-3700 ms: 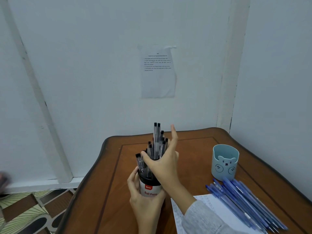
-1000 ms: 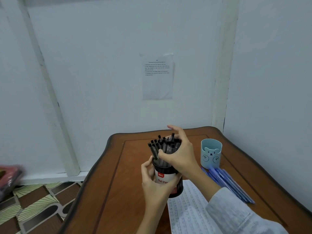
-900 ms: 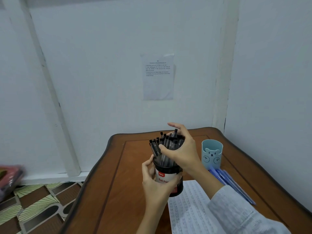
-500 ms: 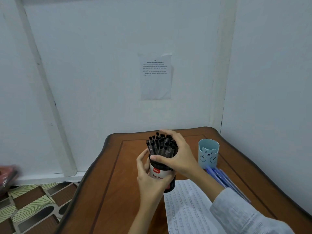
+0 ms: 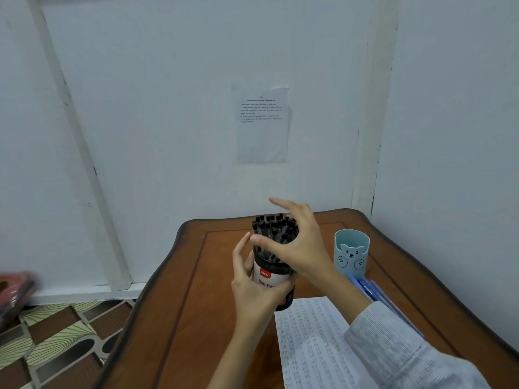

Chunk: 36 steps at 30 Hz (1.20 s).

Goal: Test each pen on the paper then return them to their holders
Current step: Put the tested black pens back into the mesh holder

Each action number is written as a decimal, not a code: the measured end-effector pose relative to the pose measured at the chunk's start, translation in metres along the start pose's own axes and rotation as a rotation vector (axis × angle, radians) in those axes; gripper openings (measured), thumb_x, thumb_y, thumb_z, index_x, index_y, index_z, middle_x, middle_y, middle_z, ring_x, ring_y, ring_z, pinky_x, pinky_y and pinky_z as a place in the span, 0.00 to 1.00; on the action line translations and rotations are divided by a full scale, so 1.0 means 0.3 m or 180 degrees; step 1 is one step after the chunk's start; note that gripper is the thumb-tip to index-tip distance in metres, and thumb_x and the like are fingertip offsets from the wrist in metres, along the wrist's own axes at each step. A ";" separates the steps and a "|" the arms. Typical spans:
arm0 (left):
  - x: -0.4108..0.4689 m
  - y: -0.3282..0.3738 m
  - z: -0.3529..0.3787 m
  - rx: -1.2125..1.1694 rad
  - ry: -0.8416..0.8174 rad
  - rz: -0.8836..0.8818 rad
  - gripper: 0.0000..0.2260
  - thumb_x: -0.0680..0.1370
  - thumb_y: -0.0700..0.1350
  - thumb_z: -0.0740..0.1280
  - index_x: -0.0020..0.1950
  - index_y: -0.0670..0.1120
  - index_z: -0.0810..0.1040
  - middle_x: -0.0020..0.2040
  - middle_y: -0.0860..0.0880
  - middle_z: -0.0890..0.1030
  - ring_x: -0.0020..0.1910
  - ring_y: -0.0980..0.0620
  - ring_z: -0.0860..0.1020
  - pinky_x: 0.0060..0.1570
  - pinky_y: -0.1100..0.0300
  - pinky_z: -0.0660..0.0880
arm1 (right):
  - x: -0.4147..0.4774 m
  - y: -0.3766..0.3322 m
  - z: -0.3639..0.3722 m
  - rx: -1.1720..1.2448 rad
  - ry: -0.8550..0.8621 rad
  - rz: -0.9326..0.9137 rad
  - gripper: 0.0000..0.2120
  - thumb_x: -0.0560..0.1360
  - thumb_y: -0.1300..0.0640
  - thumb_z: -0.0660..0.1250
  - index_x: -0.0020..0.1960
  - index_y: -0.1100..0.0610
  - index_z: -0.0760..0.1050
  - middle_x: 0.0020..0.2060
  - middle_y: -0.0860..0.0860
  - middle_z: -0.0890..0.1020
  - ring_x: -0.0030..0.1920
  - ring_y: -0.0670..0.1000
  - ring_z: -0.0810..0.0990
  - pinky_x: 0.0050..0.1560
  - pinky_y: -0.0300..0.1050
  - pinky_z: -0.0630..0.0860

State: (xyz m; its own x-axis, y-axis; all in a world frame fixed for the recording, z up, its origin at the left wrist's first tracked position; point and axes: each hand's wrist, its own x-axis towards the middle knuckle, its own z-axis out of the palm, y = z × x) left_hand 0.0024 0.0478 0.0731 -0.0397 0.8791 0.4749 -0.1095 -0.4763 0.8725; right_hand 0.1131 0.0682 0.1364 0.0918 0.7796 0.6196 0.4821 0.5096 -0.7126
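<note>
The left hand (image 5: 252,290) gripped a black pen holder (image 5: 271,276) from its left side, the fingers wrapped round a white label that read "Ball Pen" under a small red logo. The holder stood upright near the middle of a brown wooden table (image 5: 196,304), and it was packed with black pens (image 5: 269,224) standing on end, their caps bunched together above the rim.

The right hand (image 5: 300,248) was cupped over the tops of those pens with its fingers spread wide. The thumb lay across the front of the bundle and the forefinger stretched out straight above it, clear of the caps. The other fingers were hidden behind the pens, so it was unclear whether they touched any. No pen was pinched or lifted out. A pale grey ribbed sleeve (image 5: 407,352) covered the right forearm.

To the right of the black holder, apart from it, stood a light blue holder (image 5: 352,252) with a bear face on its front. Just near of that, a heap of blue pens (image 5: 370,290) lay on the table, partly hidden by the right arm. A sheet of paper (image 5: 309,338) covered in rows of small pen marks lay on the near side of the table, touching the foot of the black holder.

A printed notice (image 5: 262,124) hung on the white wall beyond the table. Patterned floor tiles (image 5: 56,332) showed at lower left, with a blurred red object (image 5: 14,290) at the left edge.
</note>
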 end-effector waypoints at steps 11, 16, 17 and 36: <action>0.049 -0.024 0.022 -0.0191 -0.0030 -0.0103 0.46 0.61 0.34 0.81 0.71 0.57 0.63 0.59 0.51 0.81 0.58 0.53 0.79 0.54 0.50 0.79 | 0.055 0.018 -0.022 0.0161 -0.0086 0.0065 0.25 0.67 0.52 0.78 0.61 0.44 0.75 0.56 0.44 0.77 0.58 0.40 0.74 0.58 0.35 0.71; 0.067 -0.100 0.019 -0.0111 0.0233 -0.0314 0.42 0.61 0.38 0.81 0.68 0.57 0.65 0.58 0.54 0.80 0.56 0.58 0.79 0.48 0.61 0.79 | 0.041 0.074 -0.042 0.0480 -0.0509 0.0739 0.38 0.65 0.40 0.73 0.72 0.43 0.65 0.66 0.46 0.69 0.66 0.45 0.69 0.64 0.43 0.68; 0.068 -0.120 0.019 -0.0109 0.0285 -0.0372 0.40 0.61 0.38 0.81 0.66 0.56 0.66 0.58 0.54 0.80 0.56 0.58 0.79 0.46 0.63 0.79 | 0.032 0.091 -0.046 0.0523 -0.0535 0.0892 0.39 0.65 0.38 0.72 0.73 0.43 0.63 0.67 0.46 0.69 0.65 0.47 0.70 0.62 0.44 0.69; 0.059 -0.308 -0.041 0.0386 0.0143 -0.0419 0.40 0.59 0.40 0.82 0.65 0.50 0.64 0.57 0.50 0.80 0.56 0.57 0.79 0.53 0.60 0.78 | -0.284 0.435 -0.148 -0.2639 -0.3117 0.0258 0.39 0.76 0.29 0.47 0.79 0.48 0.44 0.78 0.46 0.43 0.77 0.47 0.38 0.71 0.51 0.26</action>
State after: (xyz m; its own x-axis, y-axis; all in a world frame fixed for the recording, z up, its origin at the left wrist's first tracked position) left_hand -0.0006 0.1077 -0.0006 -0.0776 0.9326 0.3526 0.0039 -0.3534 0.9355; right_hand 0.2070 0.0521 0.0052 -0.3587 0.9186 -0.1661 0.9328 0.3459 -0.1013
